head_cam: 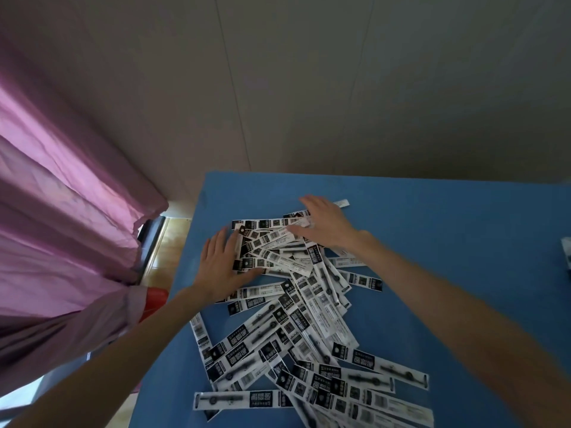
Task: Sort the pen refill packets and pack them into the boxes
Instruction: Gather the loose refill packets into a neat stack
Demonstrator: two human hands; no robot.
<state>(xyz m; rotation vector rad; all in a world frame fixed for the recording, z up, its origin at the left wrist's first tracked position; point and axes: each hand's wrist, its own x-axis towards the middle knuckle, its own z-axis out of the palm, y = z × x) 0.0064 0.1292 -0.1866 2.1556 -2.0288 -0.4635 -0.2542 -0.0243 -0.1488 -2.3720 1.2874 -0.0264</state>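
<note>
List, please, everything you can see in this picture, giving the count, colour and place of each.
black-and-white printed pen refill packets: dozens, too many to count, a loose pile mid-table
lone white packet: one, beyond the pile
blue flat table top: one, centre and right
pink pleated fabric curtain: one, left
red object: one, partly hidden, beside the table's left edge
pale object: one, cut off at right edge
grey panelled wall: behind the table
left hand: flat against the pile's left side
right hand: flat on the pile's far end
</note>
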